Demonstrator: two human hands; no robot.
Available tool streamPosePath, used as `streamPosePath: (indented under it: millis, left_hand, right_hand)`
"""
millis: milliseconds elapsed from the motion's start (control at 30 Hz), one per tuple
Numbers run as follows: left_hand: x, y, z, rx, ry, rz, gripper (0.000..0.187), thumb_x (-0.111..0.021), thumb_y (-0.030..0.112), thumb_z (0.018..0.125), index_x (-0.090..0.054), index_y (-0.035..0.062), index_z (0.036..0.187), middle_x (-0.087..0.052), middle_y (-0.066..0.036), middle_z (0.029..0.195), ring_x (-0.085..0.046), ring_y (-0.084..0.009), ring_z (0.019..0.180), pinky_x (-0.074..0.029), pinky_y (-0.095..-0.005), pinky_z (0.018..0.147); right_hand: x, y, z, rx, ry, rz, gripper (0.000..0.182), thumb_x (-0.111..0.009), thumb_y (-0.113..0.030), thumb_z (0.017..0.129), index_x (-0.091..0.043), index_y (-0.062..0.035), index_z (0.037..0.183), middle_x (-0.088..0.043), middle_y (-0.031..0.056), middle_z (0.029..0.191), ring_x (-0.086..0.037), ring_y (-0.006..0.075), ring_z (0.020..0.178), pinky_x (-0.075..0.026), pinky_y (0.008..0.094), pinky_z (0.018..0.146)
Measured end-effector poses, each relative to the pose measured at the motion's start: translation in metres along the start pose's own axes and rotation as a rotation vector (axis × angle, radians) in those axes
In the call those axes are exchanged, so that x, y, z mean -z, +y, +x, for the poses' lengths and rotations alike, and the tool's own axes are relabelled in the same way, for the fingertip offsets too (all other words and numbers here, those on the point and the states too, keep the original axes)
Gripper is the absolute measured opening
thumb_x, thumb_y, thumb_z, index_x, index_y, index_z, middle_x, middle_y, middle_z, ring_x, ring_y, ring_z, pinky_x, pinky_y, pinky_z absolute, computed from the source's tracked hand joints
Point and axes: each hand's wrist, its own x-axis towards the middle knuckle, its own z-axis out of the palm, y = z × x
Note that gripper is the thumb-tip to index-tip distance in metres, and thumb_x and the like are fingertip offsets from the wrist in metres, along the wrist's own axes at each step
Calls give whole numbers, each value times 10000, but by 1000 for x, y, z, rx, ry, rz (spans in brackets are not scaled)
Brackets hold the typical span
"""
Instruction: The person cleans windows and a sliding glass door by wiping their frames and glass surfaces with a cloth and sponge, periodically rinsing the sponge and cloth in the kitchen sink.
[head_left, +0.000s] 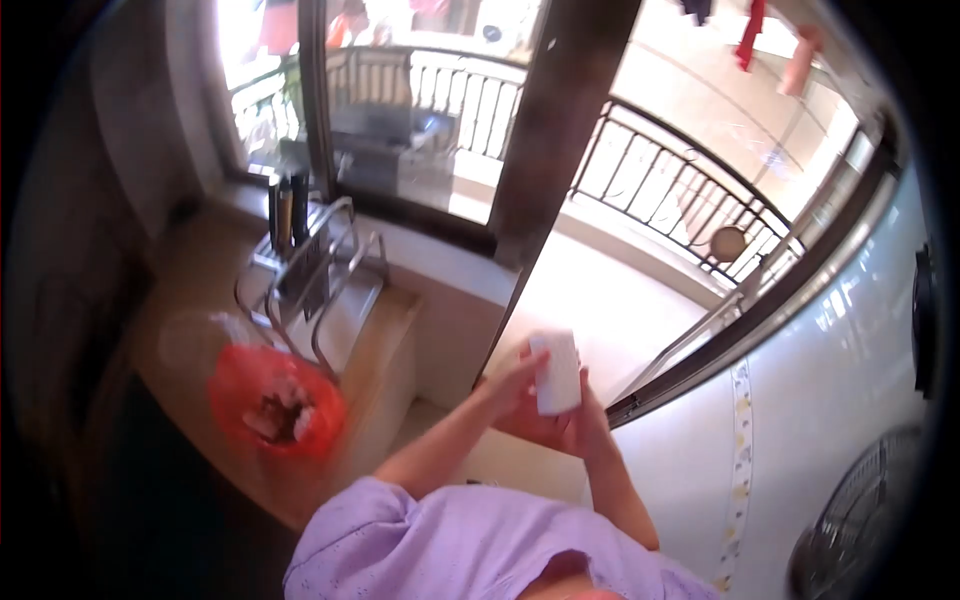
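Observation:
A white, box-shaped object (557, 375) is held upright in front of my body, between both hands. My left hand (519, 382) is closed on its left side, with fingertips reaching over the near face. From the right and below, my right hand (580, 418) grips its other edge, and its fingers are partly hidden behind the object. What kind of object it is, I cannot make out; its face looks plain and is washed out by light.
On the wooden counter (180, 300) at left lie a red plastic bag (270, 400) with something dark and pinkish inside and a metal knife rack (310, 265). A sliding doorway opens onto a balcony with a railing (670, 180). A fan (860, 510) stands at lower right.

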Motion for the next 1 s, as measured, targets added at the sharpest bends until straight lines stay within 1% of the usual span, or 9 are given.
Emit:
streamPosePath:
  millis: [67, 133, 333, 400, 500, 633, 767, 867, 1000]
  left_hand:
    - [-3, 23, 17, -181, 143, 148, 555, -692, 353, 829, -449, 46, 1223, -566, -89, 1119, -546, -182, 1069, -467, -326, 894]
    - [4, 41, 19, -244, 300, 461, 590, -715, 317, 815, -418, 18, 1228, -563, -92, 1082, -558, -182, 1023, -480, -334, 881]
    - [54, 34, 21, -151, 607, 472, 672, -757, 341, 769, -391, 37, 1244, -540, -98, 1130, -543, -184, 1053, -439, -319, 937]
    - [63, 42, 30, -224, 605, 419, 705, -768, 346, 755, -377, 34, 1254, -527, -103, 1160, -532, -195, 1081, -434, -328, 950]
    - [89, 67, 36, -327, 587, 341, 722, -762, 324, 765, -357, 31, 1286, -516, -110, 1194, -510, -196, 1122, -430, -326, 957]
    - [136, 93, 22, -469, 569, 487, 657, -707, 253, 828, -350, 33, 1334, -508, -109, 1215, -490, -178, 1143, -427, -316, 957]
    - [143, 133, -12, 46, 492, 366, 522, -639, 176, 875, -409, 16, 1316, -527, -109, 1223, -504, -167, 1132, -419, -313, 968]
    - [140, 149, -26, 93, 516, 384, 476, -632, 154, 874, -448, 6, 1288, -550, -103, 1206, -516, -163, 1119, -422, -311, 964]
    - [150, 150, -47, 24, 623, 530, 444, -633, 145, 869, -484, 2, 1262, -571, -101, 1179, -531, -173, 1107, -416, -319, 969]
  right_hand:
    - [10, -36, 22, -133, -99, -345, 579, -308, -477, 983, -398, -5, 1305, -565, 147, 1171, -619, 226, 984, -533, 322, 820]
    - [34, -46, 59, 134, -27, -639, 421, -479, -309, 970, -468, 19, 1235, -584, 138, 1135, -602, 198, 964, -507, 317, 823]
    - [1, -43, 111, 315, -300, -1051, 637, -708, -124, 783, -401, -33, 1334, -431, 132, 1335, -492, 243, 1158, -451, 335, 909]
    - [-11, -26, 134, 205, -445, -1008, 681, -705, -86, 763, -379, -45, 1360, -424, 128, 1342, -469, 257, 1188, -434, 350, 941]
    - [-39, -15, 176, 429, -497, -1202, 697, -705, -97, 764, -373, -71, 1376, -427, 136, 1335, -459, 272, 1202, -418, 362, 965]
    - [-86, -9, 238, 281, -472, -1286, 611, -674, -138, 804, -415, -94, 1356, -470, 170, 1288, -474, 310, 1190, -411, 361, 966]
    - [-114, 29, 348, 713, -644, -1478, 539, -653, -196, 834, -461, -108, 1330, -498, 192, 1263, -497, 352, 1147, -408, 369, 959]
    - [-164, 75, 435, 922, -711, -1554, 479, -631, -240, 858, -499, -130, 1305, -487, 202, 1284, -476, 358, 1181, -404, 396, 972]
    - [-266, 147, 518, 943, -892, -1637, 455, -598, -274, 866, -503, -195, 1304, -458, 218, 1305, -447, 368, 1209, -401, 425, 978]
